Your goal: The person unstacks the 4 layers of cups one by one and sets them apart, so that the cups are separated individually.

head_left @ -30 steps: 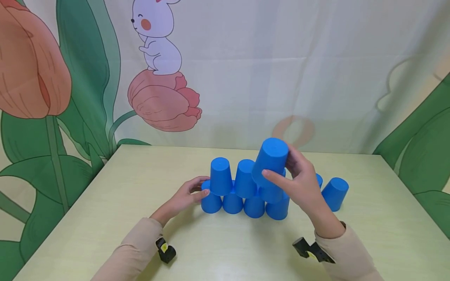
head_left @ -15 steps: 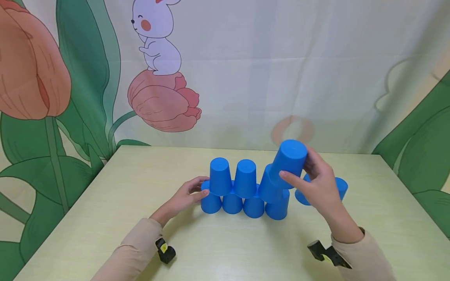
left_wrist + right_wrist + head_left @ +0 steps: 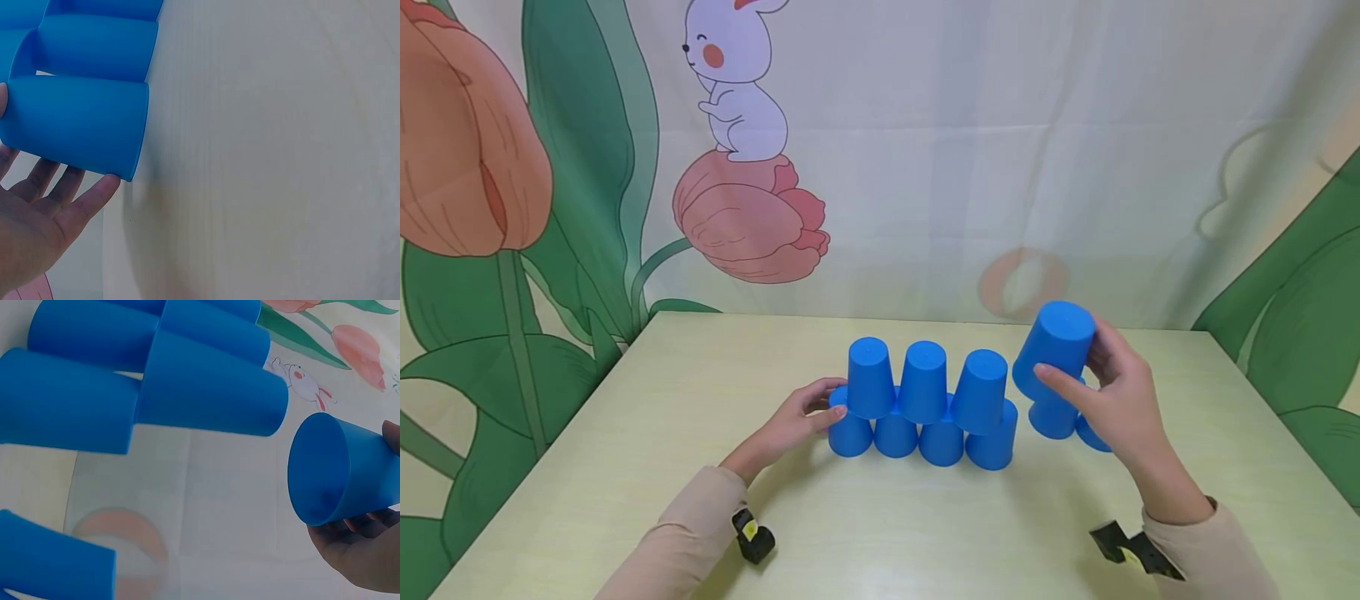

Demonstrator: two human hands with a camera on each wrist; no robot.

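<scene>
Blue plastic cups stand upside down in two tiers on the table. Three form the upper tier, such as the middle upper cup, over a lower row of several. My left hand holds the leftmost lower cup, thumb on the near side and fingers on the far side; the left wrist view shows its fingertips touching the cup wall. In my right hand is another cup, gripped in the air, mouth down and tilted, right of the stack. Its open mouth shows in the right wrist view.
Below and behind the held cup, a loose blue cup stands on the pale table. A second loose cup is mostly hidden by my right hand. A printed curtain hangs behind the table's far edge.
My right hand has carried its cup rightward, from over the right end of the upper tier to above the loose cups. The stack and my left hand look unmoved.
</scene>
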